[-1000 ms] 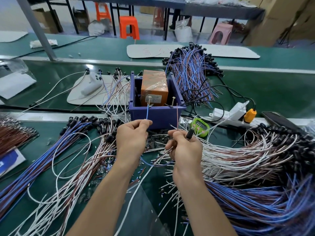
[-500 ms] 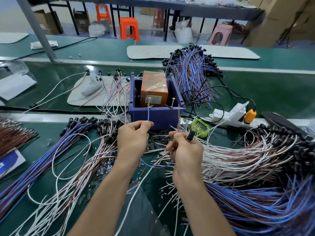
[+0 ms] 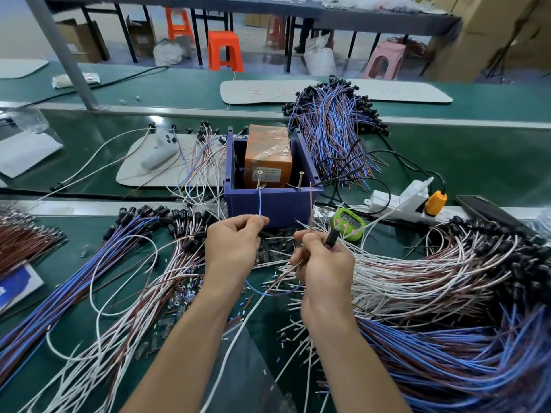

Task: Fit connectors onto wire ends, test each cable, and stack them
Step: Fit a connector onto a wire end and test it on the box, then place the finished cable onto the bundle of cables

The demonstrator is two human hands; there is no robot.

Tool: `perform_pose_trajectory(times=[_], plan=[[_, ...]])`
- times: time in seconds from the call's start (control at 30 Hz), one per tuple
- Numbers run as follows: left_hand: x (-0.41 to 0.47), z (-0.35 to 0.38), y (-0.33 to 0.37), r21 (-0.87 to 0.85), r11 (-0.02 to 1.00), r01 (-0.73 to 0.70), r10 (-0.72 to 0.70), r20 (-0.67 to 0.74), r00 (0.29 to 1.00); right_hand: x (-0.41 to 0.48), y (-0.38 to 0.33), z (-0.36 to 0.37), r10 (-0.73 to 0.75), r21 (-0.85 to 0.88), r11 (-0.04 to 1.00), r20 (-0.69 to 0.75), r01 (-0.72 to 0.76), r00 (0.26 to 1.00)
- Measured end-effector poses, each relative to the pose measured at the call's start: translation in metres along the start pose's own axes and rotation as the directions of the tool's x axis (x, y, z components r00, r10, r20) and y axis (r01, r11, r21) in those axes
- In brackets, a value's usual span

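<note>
My left hand [image 3: 231,247] pinches a blue wire [image 3: 260,202] whose tip touches the left screw [image 3: 258,179] on the front rim of the purple test box [image 3: 272,204]. Just to its right, my right hand [image 3: 325,263] grips a red-brown wire [image 3: 310,208] pointing up toward the right screw [image 3: 299,180], its tip just short of it. That hand also holds the cable's black connector [image 3: 331,237]. The two wires loop together below my hands. An orange block [image 3: 267,158] sits inside the box.
Heaps of blue, brown and white cables lie left [image 3: 89,263], right [image 3: 447,278] and behind the box [image 3: 334,126]. A green timer [image 3: 348,223], a white power strip [image 3: 396,201] with an orange plug [image 3: 434,202] and a phone [image 3: 486,208] sit to the right. Loose terminals litter the green mat.
Both hands stay almost still at the test box; the blue wire remains on the left screw and the red-brown wire tip hovers near the right screw.
</note>
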State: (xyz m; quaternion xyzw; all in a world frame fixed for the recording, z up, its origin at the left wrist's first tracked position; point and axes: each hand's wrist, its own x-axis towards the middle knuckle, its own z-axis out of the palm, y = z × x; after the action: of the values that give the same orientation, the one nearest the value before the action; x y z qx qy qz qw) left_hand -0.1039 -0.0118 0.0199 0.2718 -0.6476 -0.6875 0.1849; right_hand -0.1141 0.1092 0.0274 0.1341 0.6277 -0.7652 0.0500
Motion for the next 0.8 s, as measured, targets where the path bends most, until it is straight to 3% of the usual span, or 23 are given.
perform_pose_trajectory(times=[0.53,0.8], plan=[[0.0002,-0.0019,-0.0001,-0.014,1.000,-0.007,0.007,0.006,1.000,0.0006,-0.0002,0.0037,-0.033,-0.146,0.989,0.051,0.040,0.998],[0.0017,-0.0009,-0.0002,-0.022,1.000,0.014,-0.014,-0.006,1.000,0.0012,0.0037,0.0026,-0.070,-0.068,0.995,-0.032,0.068,0.997]])
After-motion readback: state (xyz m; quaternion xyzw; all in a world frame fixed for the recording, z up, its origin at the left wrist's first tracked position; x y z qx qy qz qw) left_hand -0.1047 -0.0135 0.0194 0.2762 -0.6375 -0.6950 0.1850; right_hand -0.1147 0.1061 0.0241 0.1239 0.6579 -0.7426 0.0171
